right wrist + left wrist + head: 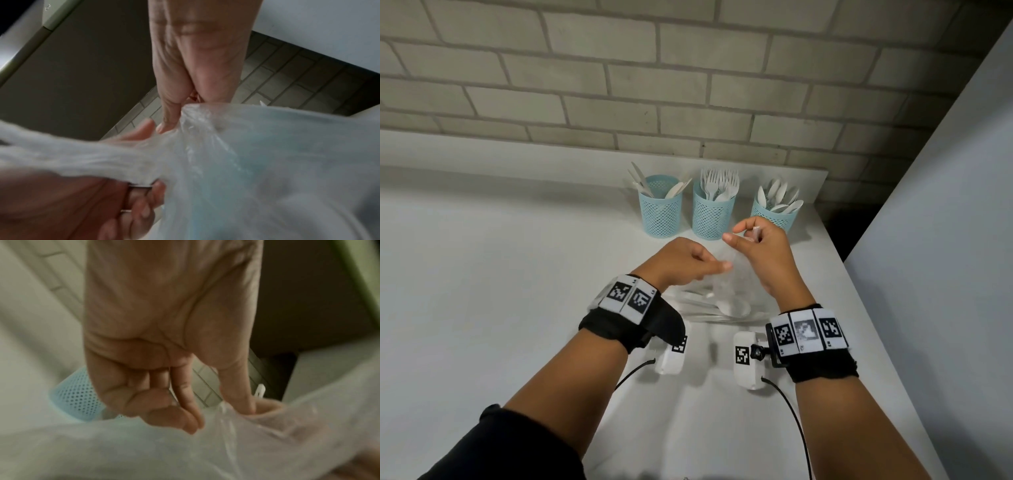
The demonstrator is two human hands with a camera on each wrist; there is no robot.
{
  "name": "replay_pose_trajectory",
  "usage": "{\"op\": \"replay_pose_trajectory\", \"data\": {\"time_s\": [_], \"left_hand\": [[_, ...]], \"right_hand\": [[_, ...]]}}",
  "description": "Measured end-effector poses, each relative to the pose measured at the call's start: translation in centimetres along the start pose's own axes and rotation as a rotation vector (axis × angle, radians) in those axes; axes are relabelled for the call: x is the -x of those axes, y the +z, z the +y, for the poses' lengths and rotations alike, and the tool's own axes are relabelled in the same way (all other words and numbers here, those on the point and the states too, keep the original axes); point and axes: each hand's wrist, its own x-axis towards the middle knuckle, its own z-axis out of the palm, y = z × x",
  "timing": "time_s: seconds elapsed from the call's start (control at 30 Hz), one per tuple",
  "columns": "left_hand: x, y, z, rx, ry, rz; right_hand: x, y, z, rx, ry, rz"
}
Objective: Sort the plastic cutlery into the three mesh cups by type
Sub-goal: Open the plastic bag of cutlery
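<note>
Three blue mesh cups stand at the back of the white table [517,274]: the left cup [661,212] holds knives, the middle cup [713,214] forks, the right cup [774,216] spoons. In front of them a clear plastic bag [726,291] with white cutlery inside, a spoon [736,306] among it, hangs between both hands. My left hand [717,265] pinches the bag's left edge between thumb and fingers [222,415]. My right hand [739,234] grips the bag's top a little higher [176,116]. The bag [267,162] fills the lower wrist views.
A brick wall [688,85] runs close behind the cups. The table's right edge [835,260] drops to a dark gap beside a white panel [945,240]. Wrist camera units and black cables [791,404] hang under both forearms.
</note>
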Motion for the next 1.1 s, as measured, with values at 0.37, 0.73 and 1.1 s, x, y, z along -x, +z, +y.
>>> {"op": "replay_pose_trajectory", "data": {"time_s": [0.37, 0.73, 1.1], "left_hand": [[-0.7, -1.0, -0.3, 1.171, -0.205, 0.025], [-1.5, -0.4, -3.9, 0.844, -0.115, 0.03], [-1.7, -3.0, -5.0, 0.957, -0.339, -0.055]], "right_hand": [[0.0, -0.6, 1.2, 0.381, 0.047, -0.015], [-0.2, -3.3, 2.4, -0.352, 0.549, -0.121], [-1.1, -2.2, 5.0, -0.766, 0.688, 0.135]]}}
